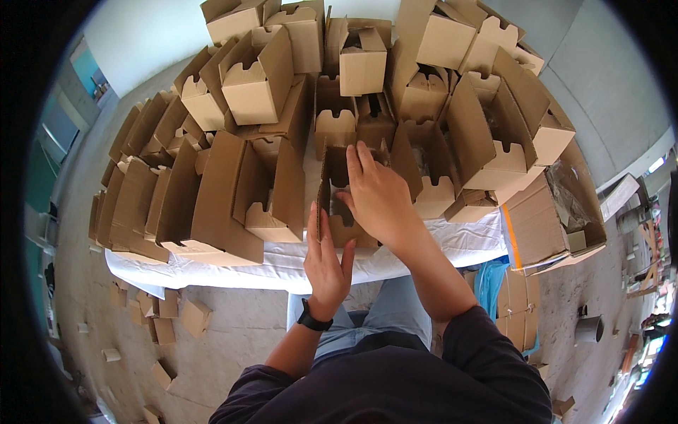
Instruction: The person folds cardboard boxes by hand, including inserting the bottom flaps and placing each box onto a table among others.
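Nearest, the left hand (326, 256) rises from a forearm wearing a black wristband (314, 319), palm flat and fingers straight up together — open, pressed against the near side of a small open cardboard box (344, 212). Just beyond it the right hand (378, 196) reaches in from a dark sleeve, fingers spread and curled loosely over the box's top edge and into its opening; it touches the cardboard, though whether it pinches a flap I cannot tell. The box sits at the near edge of the tabletop (282, 261), which is draped in white cloth.

Left of the hands stand tall folded boxes (233, 191) with flaps up, close enough to crowd the left hand. Right of them, a large shallow carton (551, 219) hangs over the tabletop's corner. Beyond both hands, stacked boxes (353, 63) fill the whole surface to the far wall — no free spot among them. Below and left, cardboard scraps (169, 318) litter the concrete floor.
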### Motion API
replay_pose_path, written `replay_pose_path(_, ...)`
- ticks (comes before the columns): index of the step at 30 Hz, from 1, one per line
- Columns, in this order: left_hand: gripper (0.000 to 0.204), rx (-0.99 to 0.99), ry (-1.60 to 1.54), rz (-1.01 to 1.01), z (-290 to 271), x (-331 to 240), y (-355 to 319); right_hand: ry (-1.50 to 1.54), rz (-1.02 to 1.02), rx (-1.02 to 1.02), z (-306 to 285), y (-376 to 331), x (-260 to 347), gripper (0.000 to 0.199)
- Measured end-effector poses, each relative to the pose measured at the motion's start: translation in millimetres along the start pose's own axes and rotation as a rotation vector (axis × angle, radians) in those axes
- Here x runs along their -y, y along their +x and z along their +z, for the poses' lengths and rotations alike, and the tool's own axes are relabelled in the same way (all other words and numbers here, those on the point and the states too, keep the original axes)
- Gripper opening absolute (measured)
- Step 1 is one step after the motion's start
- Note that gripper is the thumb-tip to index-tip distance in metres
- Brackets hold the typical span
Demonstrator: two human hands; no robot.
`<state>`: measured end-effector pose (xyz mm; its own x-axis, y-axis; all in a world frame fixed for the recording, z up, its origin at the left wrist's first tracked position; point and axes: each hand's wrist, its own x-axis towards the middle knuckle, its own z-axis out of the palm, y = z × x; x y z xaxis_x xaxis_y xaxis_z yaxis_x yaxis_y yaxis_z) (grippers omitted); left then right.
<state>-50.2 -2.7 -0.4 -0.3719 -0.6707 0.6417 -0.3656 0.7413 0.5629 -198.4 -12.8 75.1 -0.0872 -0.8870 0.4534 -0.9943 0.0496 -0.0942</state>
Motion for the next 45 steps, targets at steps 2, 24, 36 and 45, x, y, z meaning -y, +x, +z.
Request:
replay_pose_path(2,0.062,-0.004,0.006,0.004,-1.2,0.6,-1.2,0.014,-0.025,0.010,-1.9,-4.1,4.9,0.069)
replay_pose_path(24,0.060,0.009,0.029,0.026,-2.0,-0.9,6.0,0.008,-0.165,0.111,-4.2,2.6,-8.7,0.020)
replay_pose_path(36,0.055,0.158,0.122,-0.071,-9.7,-5.4,9.2,0.801,0.253,-0.243,-8.2,-86.8,4.5,0.046)
replay_pose_path(45,0.057,0.122,-0.180,-0.008,-5.3,0.2,12.2,0.808,0.360,-0.321,7.2,-93.3,7.4,0.041)
